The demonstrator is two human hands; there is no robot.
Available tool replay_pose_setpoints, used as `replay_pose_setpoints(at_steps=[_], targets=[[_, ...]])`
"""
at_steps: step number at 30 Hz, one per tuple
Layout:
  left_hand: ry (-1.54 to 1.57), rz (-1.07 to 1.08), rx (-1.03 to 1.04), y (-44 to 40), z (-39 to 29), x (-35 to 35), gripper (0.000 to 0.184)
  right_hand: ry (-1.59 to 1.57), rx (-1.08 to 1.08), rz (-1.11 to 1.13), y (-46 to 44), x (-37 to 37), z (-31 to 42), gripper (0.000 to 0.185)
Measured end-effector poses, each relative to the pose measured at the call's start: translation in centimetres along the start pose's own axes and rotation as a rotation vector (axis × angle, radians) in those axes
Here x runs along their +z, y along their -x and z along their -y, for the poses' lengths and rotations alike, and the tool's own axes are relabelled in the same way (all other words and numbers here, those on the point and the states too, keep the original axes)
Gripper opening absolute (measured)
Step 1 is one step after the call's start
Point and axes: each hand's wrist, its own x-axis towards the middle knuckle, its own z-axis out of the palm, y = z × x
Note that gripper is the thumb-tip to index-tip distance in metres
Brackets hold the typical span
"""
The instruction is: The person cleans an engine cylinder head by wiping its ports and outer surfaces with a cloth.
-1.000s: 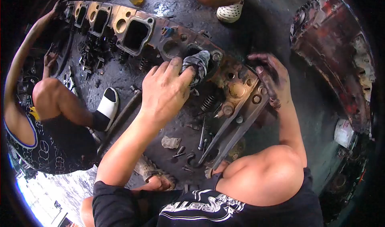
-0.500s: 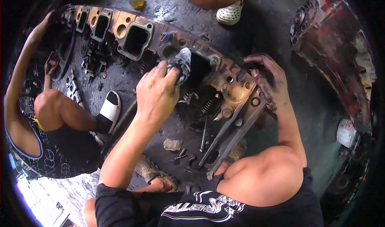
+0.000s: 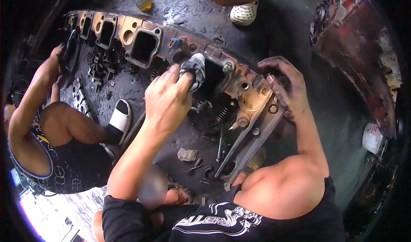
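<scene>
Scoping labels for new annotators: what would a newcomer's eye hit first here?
Probably the long metal block running diagonally from upper left to centre right, with big squarish openings. Next, the left hand pinching a grimy cloth by an opening near the centre, and the dark-stained right hand at the block's right end.

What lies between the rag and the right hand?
The head view shows a dark opening beside the rag, then the brown metal surface with round holes, up to the right hand.
</scene>
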Motion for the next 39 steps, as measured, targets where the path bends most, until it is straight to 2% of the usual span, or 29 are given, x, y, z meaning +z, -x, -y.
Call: replay_pose_setpoints(at_steps=[3, 8, 12, 14, 17, 20, 23, 24, 31, 35, 39], targets=[[-0.021, -0.053, 0.035, -0.6, 0.4, 0.4, 0.036, 0.042, 0.0, -0.004, -0.1, 0.1, 0.2, 0.024], [-0.013, -0.004, -0.013, 0.1, 0.2, -0.5, 0.029, 0.052, 0.008, -0.003, 0.1, 0.0, -0.3, 0.022], [-0.023, 0.073, -0.048, 2.8, 0.6, -0.8, 0.03, 0.031, 0.004, 0.003, 0.1, -0.1, 0.0, 0.022], [-0.027, 0.029, -0.023, 3.2, 1.0, -0.1, 0.031, 0.078, -0.018, 0.013, 0.1, -0.1, 0.5, 0.022], [-0.006, -0.024, 0.01, 2.3, 1.0, 0.4, 0.03, 0.079, 0.027, 0.022, 0.1, -0.2, 0.9, 0.021], [-0.042, -0.077, 0.03, -0.1, 0.5, 0.4, 0.023, 0.103, -0.036, 0.032, -0.1, -0.2, 0.4, 0.02], [-0.032, -0.032, 0.026, -1.8, 0.1, 0.1, 0.019, 0.036, 0.081, 0.005, 0.0, 0.1, 1.2, 0.02], [-0.026, -0.023, 0.028, -1.6, 0.2, 0.1, 0.017, 0.034, 0.058, 0.004, -0.1, 0.2, 1.2, 0.02], [-0.048, 0.003, 0.003, 2.2, 0.8, 0.2, 0.023, 0.036, 0.007, 0.013, -0.2, -0.1, 1.0, 0.02], [-0.051, -0.085, 0.063, 1.1, 0.7, 0.7, 0.021, 0.042, -0.005, 0.021, -0.3, 0.1, 1.5, 0.021], [-0.033, -0.051, 0.081, -1.6, 0.4, 0.5, 0.016, 0.018, 0.013, 0.0, -0.1, 0.0, 1.1, 0.021]])
